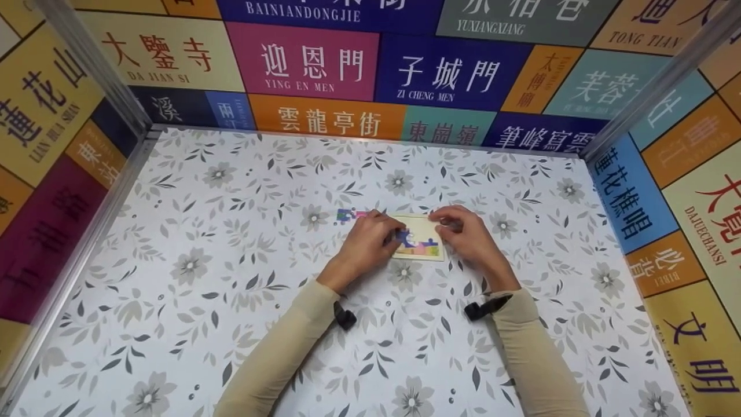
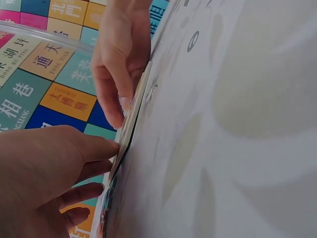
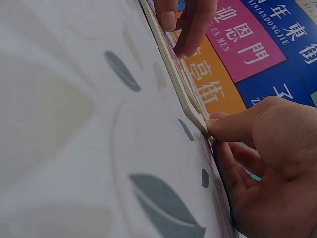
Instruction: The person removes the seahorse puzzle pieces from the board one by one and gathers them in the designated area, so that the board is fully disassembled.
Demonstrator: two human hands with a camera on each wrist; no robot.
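A small cream puzzle board [image 1: 418, 223] lies on the patterned tabletop between the hands. Its lower part carries joined puzzle pieces [image 1: 427, 249] in purple, pink and yellow. The left hand [image 1: 367, 243] covers the board's left side; in the left wrist view its thumb and a finger meet the board's edge. At the right side, the right hand [image 1: 476, 238] has its thumb on a corner of the board [image 3: 182, 99], with curled fingers beside and below that corner. Loose purple and pink puzzle pieces [image 1: 345, 215] lie beyond the left hand, which partly hides them.
The white tabletop [image 1: 243, 324] has a grey flower and leaf print. Upright panels [image 1: 318, 66] with coloured street-name blocks stand along the back and both sides, joined by clear corner strips. Each sleeve bears a black wrist device [image 1: 345, 317].
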